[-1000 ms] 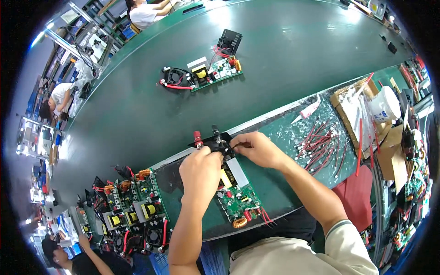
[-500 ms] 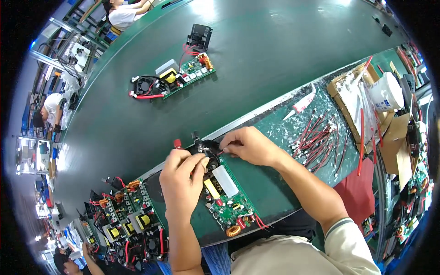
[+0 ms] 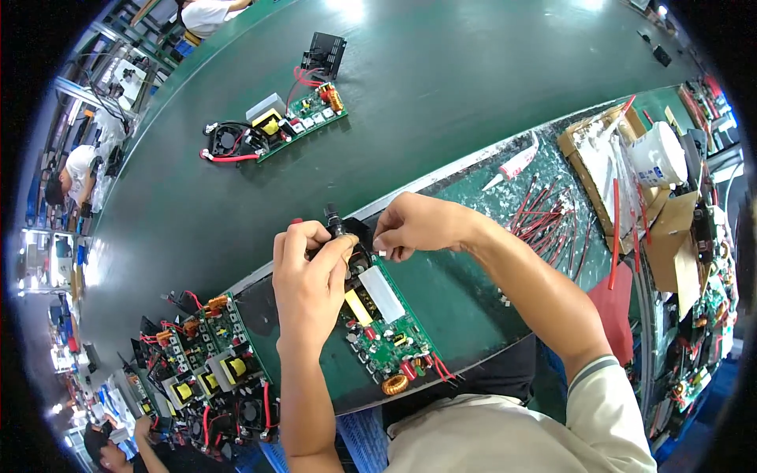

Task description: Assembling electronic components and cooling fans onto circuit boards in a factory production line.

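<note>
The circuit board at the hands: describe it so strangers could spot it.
On the green worktop, find the left hand and right hand. The circuit board runs from them toward the person. Unlike the boards clustered at left, it lies apart, hands at its far end.

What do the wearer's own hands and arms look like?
The left hand and right hand are ungloved, with no watch or ring visible. Both forearms are bare. On the right, a short cream sleeve ends in a grey-green trimmed cuff.
</note>
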`<state>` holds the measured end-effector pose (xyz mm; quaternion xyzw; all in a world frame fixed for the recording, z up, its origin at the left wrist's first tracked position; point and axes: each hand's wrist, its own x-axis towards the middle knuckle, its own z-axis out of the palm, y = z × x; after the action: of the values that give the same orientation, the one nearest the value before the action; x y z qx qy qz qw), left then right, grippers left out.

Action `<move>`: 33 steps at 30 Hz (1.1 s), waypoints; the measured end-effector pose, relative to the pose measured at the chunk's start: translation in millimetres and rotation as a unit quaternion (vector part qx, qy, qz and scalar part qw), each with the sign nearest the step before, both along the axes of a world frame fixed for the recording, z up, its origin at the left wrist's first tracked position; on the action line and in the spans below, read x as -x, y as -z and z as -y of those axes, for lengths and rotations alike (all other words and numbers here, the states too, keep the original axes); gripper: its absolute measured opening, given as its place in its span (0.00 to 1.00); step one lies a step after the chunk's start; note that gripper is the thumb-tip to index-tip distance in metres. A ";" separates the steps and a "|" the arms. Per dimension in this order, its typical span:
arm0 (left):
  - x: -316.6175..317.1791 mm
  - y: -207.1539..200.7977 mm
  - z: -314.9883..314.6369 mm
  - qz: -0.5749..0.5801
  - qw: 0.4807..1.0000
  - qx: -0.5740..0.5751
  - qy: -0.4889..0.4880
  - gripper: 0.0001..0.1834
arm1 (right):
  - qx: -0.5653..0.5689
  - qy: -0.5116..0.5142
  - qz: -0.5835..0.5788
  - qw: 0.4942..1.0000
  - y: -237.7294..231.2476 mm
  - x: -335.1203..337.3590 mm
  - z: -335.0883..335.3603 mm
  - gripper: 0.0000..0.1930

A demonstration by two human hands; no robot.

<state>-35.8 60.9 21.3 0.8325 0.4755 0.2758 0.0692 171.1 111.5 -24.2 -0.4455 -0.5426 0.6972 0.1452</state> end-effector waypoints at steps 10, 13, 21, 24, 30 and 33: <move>-9.7 -30.5 -0.2 -0.136 0.989 -0.043 0.050 0.19 | -0.082 -0.075 0.104 0.988 -20.6 8.1 -4.3 0.08; -10.4 -36.6 -3.4 -0.245 0.961 0.129 0.016 0.39 | -0.325 -0.109 0.175 0.923 -4.4 15.7 3.6 0.07; -18.7 -47.2 -0.6 -0.270 0.942 0.199 0.019 0.38 | -0.350 -0.050 0.120 0.928 11.5 13.9 16.1 0.06; -23.3 -48.0 -0.6 -0.292 0.932 0.215 0.000 0.35 | -0.348 -0.047 0.101 0.931 6.4 11.1 15.1 0.06; -19.1 -45.7 5.2 -0.268 0.945 0.185 0.021 0.34 | -0.318 0.035 0.077 0.944 19.0 17.3 29.3 0.04; -18.6 -46.5 5.5 -0.262 0.946 0.191 0.010 0.34 | -0.326 0.073 0.101 0.937 20.8 26.0 36.0 0.04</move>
<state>-17.3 55.4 67.8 0.8513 0.5123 -0.0486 0.1022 145.1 75.5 -44.9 -0.4803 -0.7175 0.4211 0.2777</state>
